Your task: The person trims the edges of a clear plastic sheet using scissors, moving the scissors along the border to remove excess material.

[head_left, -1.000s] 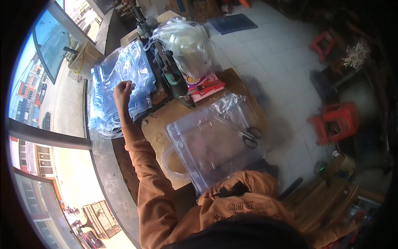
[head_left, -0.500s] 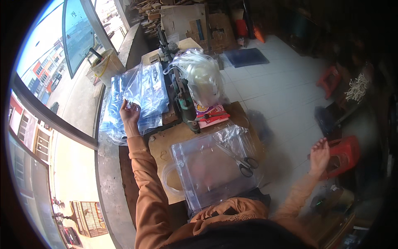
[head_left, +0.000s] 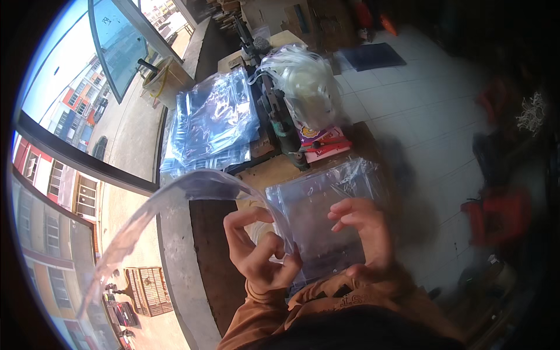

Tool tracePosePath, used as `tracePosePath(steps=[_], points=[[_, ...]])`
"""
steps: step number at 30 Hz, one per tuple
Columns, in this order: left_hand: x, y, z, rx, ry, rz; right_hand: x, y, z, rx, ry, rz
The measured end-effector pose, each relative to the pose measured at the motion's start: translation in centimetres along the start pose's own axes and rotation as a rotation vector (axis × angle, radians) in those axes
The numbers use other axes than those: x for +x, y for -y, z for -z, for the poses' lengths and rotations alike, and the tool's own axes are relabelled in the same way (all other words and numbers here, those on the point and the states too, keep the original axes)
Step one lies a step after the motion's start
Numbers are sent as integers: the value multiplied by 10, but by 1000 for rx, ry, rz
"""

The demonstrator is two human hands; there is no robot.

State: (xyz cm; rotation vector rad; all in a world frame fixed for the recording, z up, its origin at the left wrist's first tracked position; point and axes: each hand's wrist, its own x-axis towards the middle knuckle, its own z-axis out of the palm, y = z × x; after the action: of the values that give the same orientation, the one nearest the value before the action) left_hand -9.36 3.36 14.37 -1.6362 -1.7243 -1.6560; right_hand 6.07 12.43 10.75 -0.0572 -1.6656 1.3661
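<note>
My left hand (head_left: pixel 259 251) pinches the edge of a clear plastic bag (head_left: pixel 175 204) that curls up and away to the left, blurred by motion. My right hand (head_left: pixel 361 230) rests with its fingers bent on the stack of clear plastic bags (head_left: pixel 326 204) lying on the wooden table (head_left: pixel 274 172) in front of me. Further back on the left lies a second, bluish pile of plastic bags (head_left: pixel 213 122). A dark green machine (head_left: pixel 280 119) stands between that pile and a bulging clear bag of pale items (head_left: pixel 306 87).
A red and pink packet (head_left: pixel 324 143) lies by the machine. A window ledge (head_left: pixel 175 256) and large window run along the left. Red stools (head_left: pixel 501 216) stand on the tiled floor at right. Cardboard boxes (head_left: pixel 318 23) are at the back.
My left hand has come back from the far bluish pile with a bag in it. My right hand has come in from the right side onto the near stack. The view has shifted.
</note>
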Motion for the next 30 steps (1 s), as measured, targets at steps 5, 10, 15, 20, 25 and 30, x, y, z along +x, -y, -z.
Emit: tracePosePath(steps=[5,10,15,20,25,30], points=[[-15,-24,-16,-161,363,216,-2,17,3,-279,173,-10],[-8,-29,-31,-274,521,184,-17,26,11,228,-45,-460],[-26,-30,-35,-263,421,176,-24,25,11,467,-82,-490],[-37,-31,-46,-327,285,205,-25,27,19,520,-100,-599],[-45,-32,-55,-352,16,108,-22,31,25,409,-92,-610],[-49,-26,-49,-229,110,-58,-21,29,19,189,-178,-585]])
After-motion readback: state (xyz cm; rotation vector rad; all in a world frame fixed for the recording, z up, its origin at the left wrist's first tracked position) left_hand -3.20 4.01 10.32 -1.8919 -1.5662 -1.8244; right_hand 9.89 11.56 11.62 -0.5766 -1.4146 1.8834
